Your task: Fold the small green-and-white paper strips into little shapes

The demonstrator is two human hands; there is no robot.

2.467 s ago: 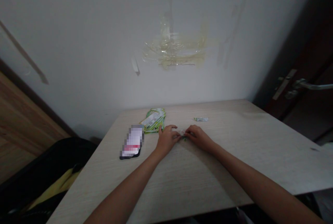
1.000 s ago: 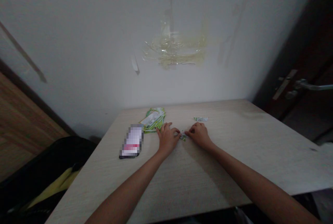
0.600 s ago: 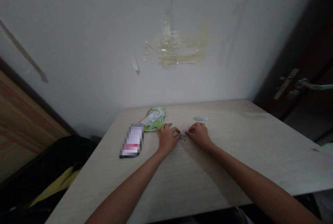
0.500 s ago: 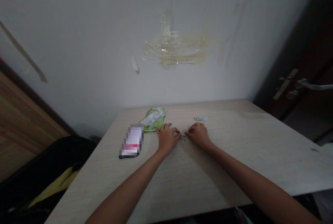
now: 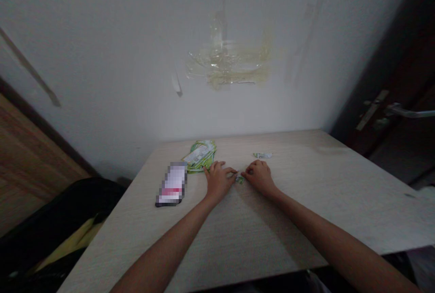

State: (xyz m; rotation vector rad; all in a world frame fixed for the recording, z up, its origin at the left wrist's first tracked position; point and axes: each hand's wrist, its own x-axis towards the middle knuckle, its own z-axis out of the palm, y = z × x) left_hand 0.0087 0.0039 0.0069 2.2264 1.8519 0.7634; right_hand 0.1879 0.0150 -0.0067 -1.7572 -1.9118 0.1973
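Between my two hands, at the middle of the table, lies a small green and white printed scrap (image 5: 239, 178). My left hand (image 5: 219, 180) pinches its left edge between thumb and forefinger, the other fingers spread over the table. From the other side my right hand (image 5: 260, 176) closes on the scrap's right edge, its fingers curled. A second strip of green and white wrapper (image 5: 263, 155) rests just beyond my right hand. Close to my left fingertips is a pile of green printed packets (image 5: 201, 154).
A phone (image 5: 172, 185) with a blurred-out screen lies left of my left hand. The pale wooden table (image 5: 306, 211) meets a wall (image 5: 146, 57) with old clear tape (image 5: 234, 64). At right stands a dark door with a metal handle (image 5: 411, 111); a black bag (image 5: 78, 211) is at lower left.
My hands stay almost in place. The left thumb and forefinger have shifted very slightly on the scrap; everything else on the table lies as before.
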